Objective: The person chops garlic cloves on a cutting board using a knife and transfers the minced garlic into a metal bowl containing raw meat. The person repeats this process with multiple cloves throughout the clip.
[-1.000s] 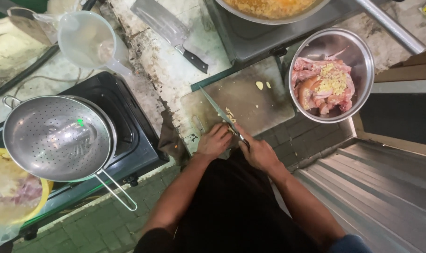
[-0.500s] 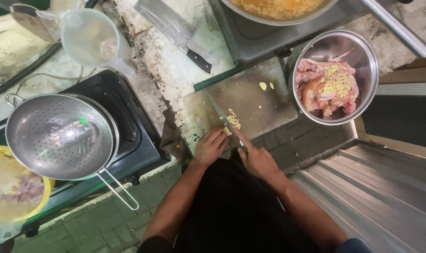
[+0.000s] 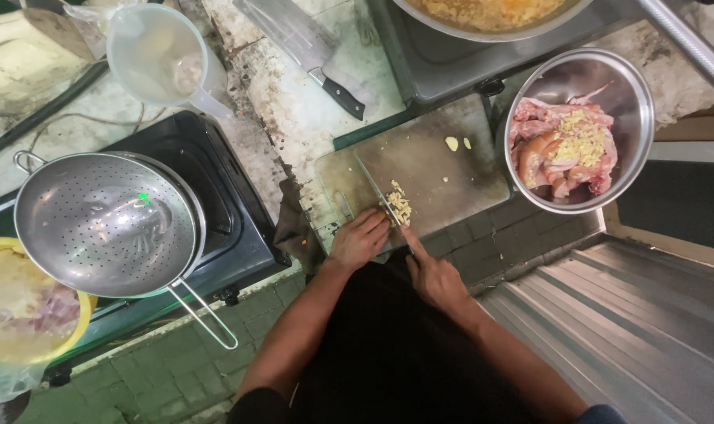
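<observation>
At the near edge of the cutting board [image 3: 443, 169], the right hand [image 3: 435, 276] has its fingers clenched round a knife [image 3: 379, 196]; the left hand [image 3: 358, 239], fingers curled and bare, rests beside the chopped garlic [image 3: 400, 206]; a steel bowl of raw chicken [image 3: 567, 149] crowds the board's right edge; a cleaver [image 3: 302, 43] lies beyond on the tabletop; a strainer [image 3: 105, 224] covers the stove at left.
</observation>
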